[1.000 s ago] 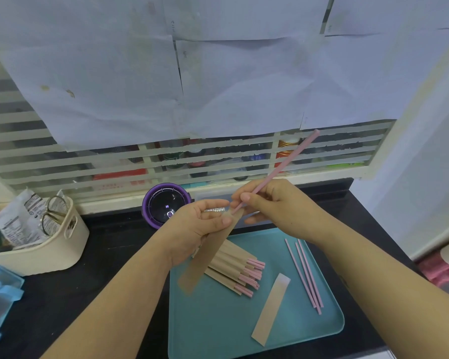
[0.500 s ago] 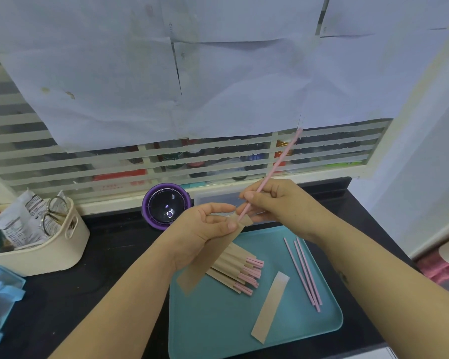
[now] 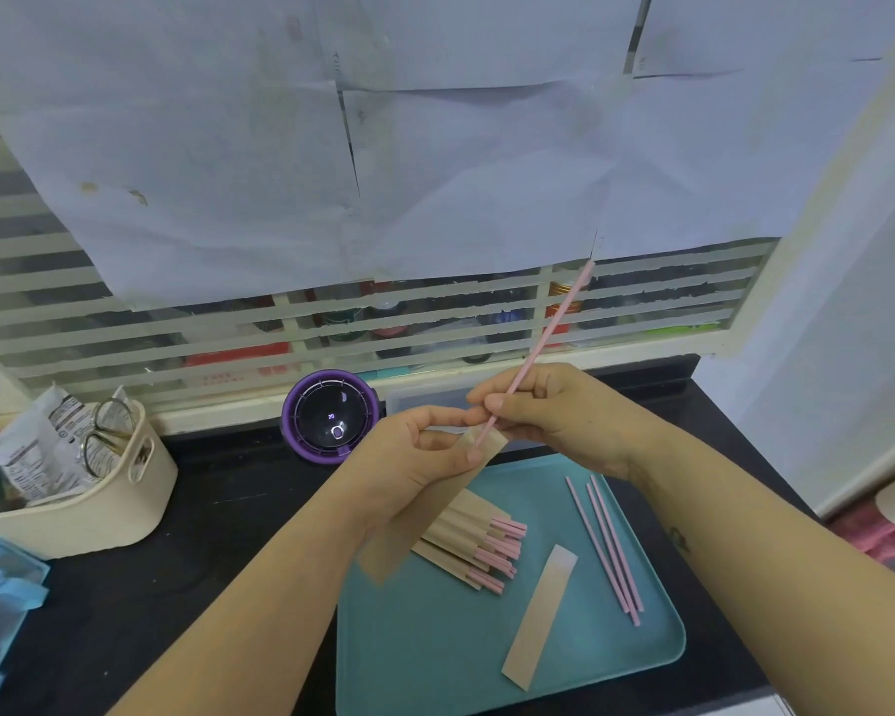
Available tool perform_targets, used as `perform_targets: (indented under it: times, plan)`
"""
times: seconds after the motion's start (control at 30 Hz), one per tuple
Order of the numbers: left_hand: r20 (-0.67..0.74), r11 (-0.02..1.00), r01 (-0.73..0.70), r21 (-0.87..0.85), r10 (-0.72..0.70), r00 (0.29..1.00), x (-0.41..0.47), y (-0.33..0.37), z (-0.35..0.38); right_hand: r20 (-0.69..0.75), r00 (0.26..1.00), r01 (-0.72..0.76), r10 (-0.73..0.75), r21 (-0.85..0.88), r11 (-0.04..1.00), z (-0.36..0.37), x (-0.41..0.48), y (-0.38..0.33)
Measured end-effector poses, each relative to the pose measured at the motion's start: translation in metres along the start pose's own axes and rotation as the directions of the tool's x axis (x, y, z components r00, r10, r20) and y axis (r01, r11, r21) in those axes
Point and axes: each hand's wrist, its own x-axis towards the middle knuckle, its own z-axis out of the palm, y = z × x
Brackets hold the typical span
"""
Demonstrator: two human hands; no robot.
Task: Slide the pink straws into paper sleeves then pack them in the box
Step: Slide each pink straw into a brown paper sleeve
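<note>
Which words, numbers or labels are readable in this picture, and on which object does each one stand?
"20", perhaps: small lit digits on the purple round device; too small to be sure.
Foil packet in the cream basket: printed text, too blurred to read.
Jars behind the slatted window: labels blurred, unreadable.
Paper sheets on the wall: faint marks only, unreadable.
</note>
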Motion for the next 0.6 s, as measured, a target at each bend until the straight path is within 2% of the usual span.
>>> perform_targets:
  times: [0.13, 0.27, 0.43, 0.5, 0.6]
  plan:
    - [-0.047, 1.000, -0.022, -0.001, 0.022, 0.999, 0.003, 0.002, 0.003, -0.055, 0.998, 0.024, -0.030, -0.104, 0.994, -0.001, 0.001, -0.004]
    - [-0.059, 0.998, -0.049, -0.027, 0.047, 0.997, 0.005, 0.003, 0.003, -0.145, 0.989, -0.011, -0.003, -0.101, 0.995, 0.004, 0.007, 0.001]
    - [-0.056, 0.999, -0.051, -0.014, 0.050, 0.997, 0.005, 0.001, 0.004, -0.127, 0.992, -0.020, -0.005, -0.196, 0.980, 0.011, 0.009, 0.000]
    - [-0.042, 1.000, -0.030, 0.007, 0.031, 0.999, 0.004, 0.001, 0.004, -0.245, 0.967, 0.021, -0.062, -0.166, 0.986, 0.003, 0.012, -0.006]
    - [-0.033, 0.999, -0.018, 0.046, 0.019, 0.999, 0.002, 0.003, 0.003, -0.474, 0.864, 0.190, -0.171, -0.008, 0.982, -0.015, 0.014, -0.019]
